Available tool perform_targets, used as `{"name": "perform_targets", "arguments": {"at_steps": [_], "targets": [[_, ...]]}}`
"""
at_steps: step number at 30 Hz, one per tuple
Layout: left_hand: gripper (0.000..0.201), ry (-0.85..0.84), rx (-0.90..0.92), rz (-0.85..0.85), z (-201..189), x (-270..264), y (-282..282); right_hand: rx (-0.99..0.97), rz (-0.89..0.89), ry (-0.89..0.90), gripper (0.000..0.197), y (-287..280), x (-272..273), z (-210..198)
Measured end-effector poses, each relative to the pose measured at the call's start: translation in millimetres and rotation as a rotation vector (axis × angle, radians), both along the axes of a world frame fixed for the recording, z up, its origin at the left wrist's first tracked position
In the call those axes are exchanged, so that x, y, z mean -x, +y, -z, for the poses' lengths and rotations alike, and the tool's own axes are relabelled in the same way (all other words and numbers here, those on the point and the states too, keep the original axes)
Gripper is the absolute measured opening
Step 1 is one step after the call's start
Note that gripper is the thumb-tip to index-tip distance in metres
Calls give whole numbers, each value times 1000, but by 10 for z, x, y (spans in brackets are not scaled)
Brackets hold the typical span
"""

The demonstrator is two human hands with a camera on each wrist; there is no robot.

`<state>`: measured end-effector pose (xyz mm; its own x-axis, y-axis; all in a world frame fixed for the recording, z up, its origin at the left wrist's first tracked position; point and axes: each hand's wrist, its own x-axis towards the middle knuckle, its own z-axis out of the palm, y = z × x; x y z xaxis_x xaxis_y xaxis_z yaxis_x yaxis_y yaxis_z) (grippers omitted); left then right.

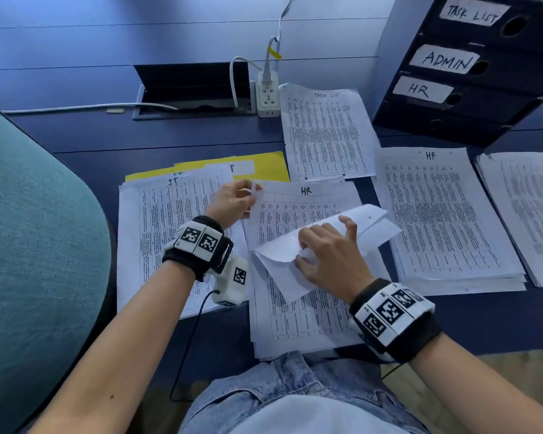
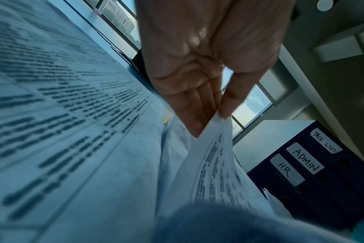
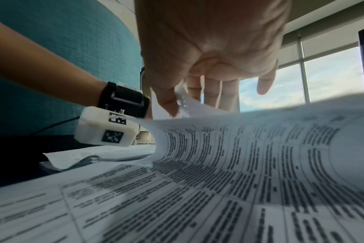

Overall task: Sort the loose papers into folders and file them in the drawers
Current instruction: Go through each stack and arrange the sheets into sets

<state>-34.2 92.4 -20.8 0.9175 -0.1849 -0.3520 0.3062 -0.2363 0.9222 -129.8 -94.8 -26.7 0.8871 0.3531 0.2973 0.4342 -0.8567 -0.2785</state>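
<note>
A middle pile of printed sheets headed HR [image 1: 295, 211] lies in front of me on the dark blue desk [image 1: 201, 133]. My left hand [image 1: 253, 192] pinches its top left corner between thumb and fingers; the left wrist view shows that pinch [image 2: 218, 115] on the lifted paper edge [image 2: 214, 164]. My right hand [image 1: 301, 255] grips the top sheet [image 1: 342, 233], curled over so its blank back shows. In the right wrist view the thumb and fingers [image 3: 177, 105] hold that curled sheet [image 3: 260, 139]. A yellow folder [image 1: 264, 166] lies partly under the left pile [image 1: 170, 230].
A dark drawer unit [image 1: 467, 73] labelled TASK LIST, ADMIN and HR stands at the back right, also seen in the left wrist view [image 2: 322, 172]. More piles lie nearby: task list [image 1: 326, 133], HR [image 1: 445, 214], far right [image 1: 527, 214]. A power strip [image 1: 267, 95] and a teal chair [image 1: 35, 230] are close.
</note>
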Motion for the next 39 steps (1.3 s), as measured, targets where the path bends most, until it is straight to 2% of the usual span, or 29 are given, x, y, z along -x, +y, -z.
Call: {"name": "perform_targets", "arguments": {"at_steps": [5,7,9,11,14,16,18,20,21,23,25,28,30,33,34,35,37,38,39], "targets": [[29,-23,38,221,-16,65,-7,53,-191,160,88,-139,-119,-44],[45,-27,37,287,-41,91,-6,80,-255,146,95,-245,-210,-76],[53,-13,12,340,-63,129,-20,58,-275,184,97,-352,-267,-115],[45,10,-11,374,-60,151,-51,41,-247,226,91,-412,-298,-140],[36,63,-35,348,-103,133,-99,-55,-186,154,62,-424,-297,-91],[31,48,-79,321,-133,92,-135,-113,-153,128,65,-383,-285,-69],[26,-93,-370,258,-65,6,-146,1,-147,88,54,-321,-256,-57],[39,-146,-699,223,53,-79,-134,114,-170,110,28,-259,-235,-74],[45,-140,-783,230,95,-102,-133,155,-172,170,20,-226,-214,-99],[46,-159,-842,259,134,-111,-126,266,-176,324,23,-186,-153,-70],[46,-212,-867,286,153,-90,-116,310,-164,393,27,-173,-88,5],[47,-280,-930,371,118,-26,-100,279,-141,356,28,-136,6,32],[54,-324,-858,448,39,22,-99,200,-72,242,33,-172,-27,24],[114,-283,-425,414,-97,110,-145,59,82,122,21,-194,-219,-145],[121,-230,-270,353,-112,129,-154,20,142,59,13,-204,-310,-217],[120,-180,-151,286,-133,139,-167,-13,198,4,4,-202,-405,-307],[104,-120,24,188,-221,152,-204,-61,305,-54,10,-180,-574,-502],[91,-128,72,166,-293,173,-230,-104,343,-67,13,-172,-646,-585],[69,-149,84,138,-346,189,-268,-162,360,-63,17,-168,-707,-656]]}}
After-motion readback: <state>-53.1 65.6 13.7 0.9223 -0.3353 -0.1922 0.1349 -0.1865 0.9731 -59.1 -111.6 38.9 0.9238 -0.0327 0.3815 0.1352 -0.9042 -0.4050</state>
